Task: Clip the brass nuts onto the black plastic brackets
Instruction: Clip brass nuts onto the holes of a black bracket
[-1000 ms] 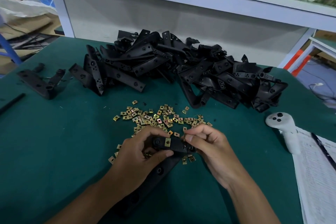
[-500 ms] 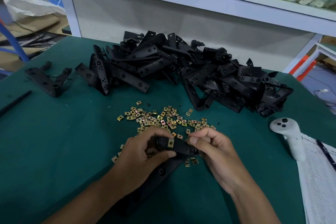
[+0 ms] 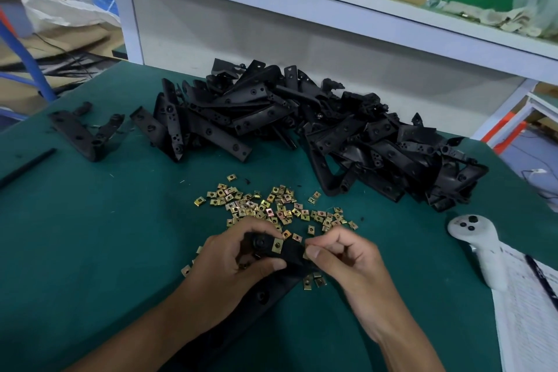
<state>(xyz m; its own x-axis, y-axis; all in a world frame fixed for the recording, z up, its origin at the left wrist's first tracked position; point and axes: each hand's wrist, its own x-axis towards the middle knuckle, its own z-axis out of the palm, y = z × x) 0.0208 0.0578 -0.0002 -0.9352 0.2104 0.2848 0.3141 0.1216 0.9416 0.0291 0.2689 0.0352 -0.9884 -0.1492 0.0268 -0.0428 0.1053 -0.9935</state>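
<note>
Lower centre of frame: the left hand (image 3: 238, 263) grips a black bracket (image 3: 287, 254), fingers curled over its near end, thumb lying along the underside. One brass nut (image 3: 277, 245) is already seated on the bracket's upper face. The right hand (image 3: 347, 260) pinches a second nut (image 3: 305, 252) between thumb and forefinger at the bracket's right edge — it appears to be at the point of entry, not yet pushed home.

Loose nuts (image 3: 271, 205) lie scattered on the green mat (image 3: 105, 235) just above the hands; the pile of unworked brackets (image 3: 302, 130) fills the middle of the frame. A white controller (image 3: 471, 238) sits at the right.

Risks, as judged:
- The nut is small and largely hidden by the fingertips; if it goes on skewed it may jam or spring off.
- The grip sits close to the seated nut — a slip could dislodge it.
- Nuts beneath the bracket could be swept off the mat.
</note>
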